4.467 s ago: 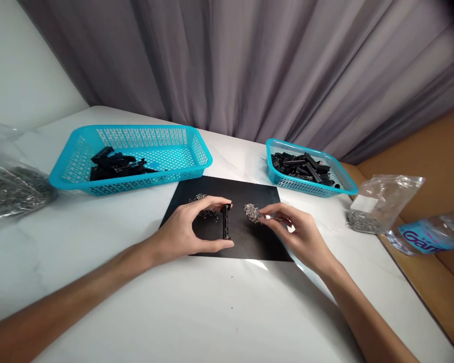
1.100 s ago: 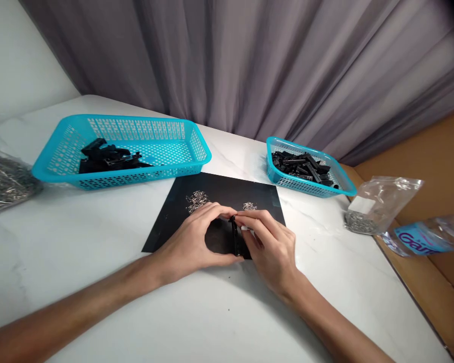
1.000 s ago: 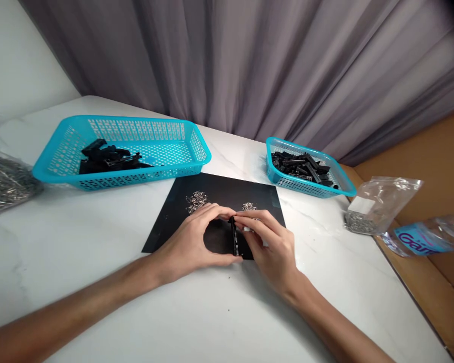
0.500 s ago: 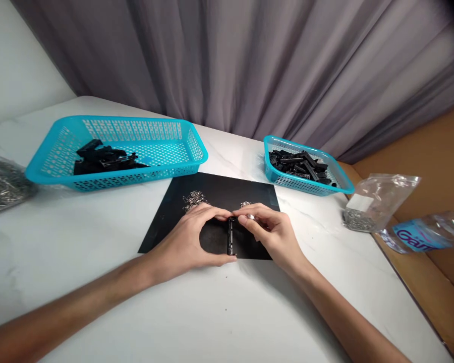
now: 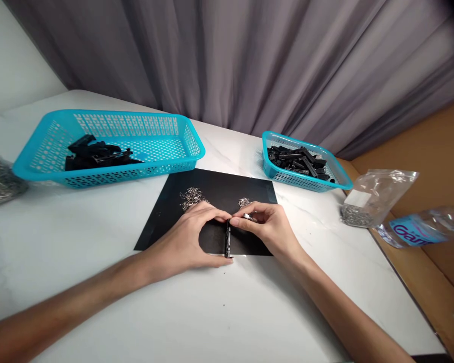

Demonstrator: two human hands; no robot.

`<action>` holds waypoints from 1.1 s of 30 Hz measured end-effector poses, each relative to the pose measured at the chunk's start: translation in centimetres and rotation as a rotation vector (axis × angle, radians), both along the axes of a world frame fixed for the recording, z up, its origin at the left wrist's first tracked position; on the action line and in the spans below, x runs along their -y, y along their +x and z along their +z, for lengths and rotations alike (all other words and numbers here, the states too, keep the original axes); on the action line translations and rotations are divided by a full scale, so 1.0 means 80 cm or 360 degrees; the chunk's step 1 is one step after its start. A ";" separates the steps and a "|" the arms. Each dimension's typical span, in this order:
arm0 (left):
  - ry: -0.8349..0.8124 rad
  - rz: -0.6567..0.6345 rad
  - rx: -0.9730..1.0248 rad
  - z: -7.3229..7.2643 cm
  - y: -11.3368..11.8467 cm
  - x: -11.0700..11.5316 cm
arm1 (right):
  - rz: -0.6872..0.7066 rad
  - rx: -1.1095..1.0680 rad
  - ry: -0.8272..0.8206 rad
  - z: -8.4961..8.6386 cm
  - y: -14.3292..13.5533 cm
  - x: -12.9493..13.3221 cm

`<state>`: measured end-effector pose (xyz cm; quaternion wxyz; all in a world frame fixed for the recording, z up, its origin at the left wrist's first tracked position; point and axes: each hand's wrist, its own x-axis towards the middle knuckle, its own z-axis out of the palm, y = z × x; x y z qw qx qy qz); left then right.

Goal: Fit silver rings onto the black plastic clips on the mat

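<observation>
Black bar (image 5: 227, 242), just one, touches two hands (image 5: 183, 239) (image 5: 270, 224).

- Reaching in from the lower left with a bare left arm (image 5: 79, 302), slanting up toward the middle.
- Holding the left wrist (image 5: 146, 267) nearly straight.
- Curving the left hand (image 5: 185, 239) into a wide C, clamping between the thumb on the near side and the fingers (image 5: 214, 215) on the far side.
- Reaching from the lower right with a bare right arm (image 5: 336, 305).
- Pinching with the right hand (image 5: 272, 224), at the very tips of the left fingers.
</observation>
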<state>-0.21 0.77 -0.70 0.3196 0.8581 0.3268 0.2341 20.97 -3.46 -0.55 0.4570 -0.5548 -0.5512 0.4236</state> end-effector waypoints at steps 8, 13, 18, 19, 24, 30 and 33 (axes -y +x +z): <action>0.0053 -0.0050 0.0022 0.000 0.003 -0.001 | -0.0048 0.0073 -0.0015 0.006 -0.008 0.004; 0.0068 -0.0038 -0.0028 0.000 0.002 0.000 | -0.0067 0.0279 0.0022 0.008 -0.006 0.006; 0.0056 -0.0029 -0.0063 0.000 0.002 0.000 | 0.0176 0.0405 0.0221 0.019 0.016 0.014; 0.0053 -0.0033 -0.0059 0.000 0.002 0.000 | 0.0211 0.0425 0.0270 0.020 0.020 0.017; 0.0016 -0.0022 -0.0058 0.001 0.002 0.001 | 0.0327 0.0560 0.0505 0.020 0.027 0.024; 0.0004 -0.0023 -0.0049 -0.001 0.001 0.001 | 0.0320 0.0605 0.0584 0.016 0.023 0.022; -0.0010 -0.0016 -0.0038 -0.002 0.001 0.001 | 0.0344 0.0615 0.0587 0.018 0.023 0.021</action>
